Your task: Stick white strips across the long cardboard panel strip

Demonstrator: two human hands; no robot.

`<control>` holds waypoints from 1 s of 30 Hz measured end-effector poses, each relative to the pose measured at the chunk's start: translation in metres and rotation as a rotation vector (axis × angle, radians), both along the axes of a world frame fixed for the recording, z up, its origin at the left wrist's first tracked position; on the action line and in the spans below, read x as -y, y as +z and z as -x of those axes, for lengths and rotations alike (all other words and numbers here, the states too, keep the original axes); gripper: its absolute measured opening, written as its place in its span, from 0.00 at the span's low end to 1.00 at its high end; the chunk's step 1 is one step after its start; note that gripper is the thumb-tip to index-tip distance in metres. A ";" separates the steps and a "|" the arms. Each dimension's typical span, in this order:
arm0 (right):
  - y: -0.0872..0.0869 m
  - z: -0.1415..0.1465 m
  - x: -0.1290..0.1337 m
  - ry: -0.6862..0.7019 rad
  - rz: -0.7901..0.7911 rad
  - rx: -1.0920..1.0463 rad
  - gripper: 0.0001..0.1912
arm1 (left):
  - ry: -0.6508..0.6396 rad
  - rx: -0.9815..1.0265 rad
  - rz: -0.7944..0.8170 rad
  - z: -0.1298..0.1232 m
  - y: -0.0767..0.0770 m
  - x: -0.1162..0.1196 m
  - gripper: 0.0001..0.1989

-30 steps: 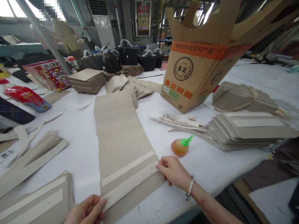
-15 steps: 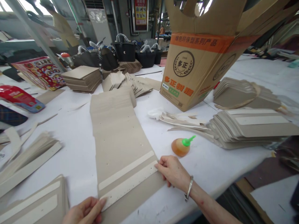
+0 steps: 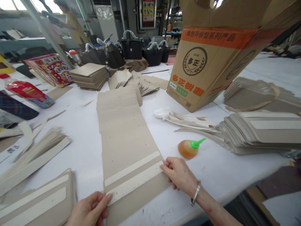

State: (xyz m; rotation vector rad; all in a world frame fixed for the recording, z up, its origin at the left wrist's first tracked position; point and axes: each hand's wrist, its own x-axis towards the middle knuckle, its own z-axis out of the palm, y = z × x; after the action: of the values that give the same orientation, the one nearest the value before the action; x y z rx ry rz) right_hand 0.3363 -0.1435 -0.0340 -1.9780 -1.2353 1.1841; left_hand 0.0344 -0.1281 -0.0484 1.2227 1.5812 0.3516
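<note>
The left hand (image 3: 90, 210) and right hand (image 3: 180, 174) each pinch one end of a pale strip (image 3: 135, 182) lying across the grey-brown cardboard sheet (image 3: 124, 138).

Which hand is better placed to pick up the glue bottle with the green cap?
Right. The right hand rests on the strip's end just below the glue bottle; the left hand is across the cardboard.
</note>
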 end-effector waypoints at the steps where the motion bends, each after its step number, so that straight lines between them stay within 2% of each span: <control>1: -0.001 0.001 0.001 0.008 0.004 0.000 0.11 | -0.004 -0.003 0.002 0.000 0.001 0.000 0.31; 8: -0.012 0.006 0.002 0.048 0.062 0.017 0.17 | 0.004 0.020 -0.018 0.002 0.012 -0.001 0.24; 16: -0.019 0.008 0.002 0.058 0.084 0.051 0.21 | 0.051 0.035 -0.047 0.004 0.011 0.003 0.19; 30: -0.014 0.010 0.002 0.053 0.108 0.037 0.23 | 0.016 -0.007 -0.094 0.004 0.012 0.002 0.18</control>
State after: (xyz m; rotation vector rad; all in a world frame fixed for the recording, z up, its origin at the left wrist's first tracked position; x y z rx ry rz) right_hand 0.3267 -0.1455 -0.0480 -2.0650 -1.2739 1.2693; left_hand 0.0305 -0.1303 -0.0364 1.2849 1.5962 0.4368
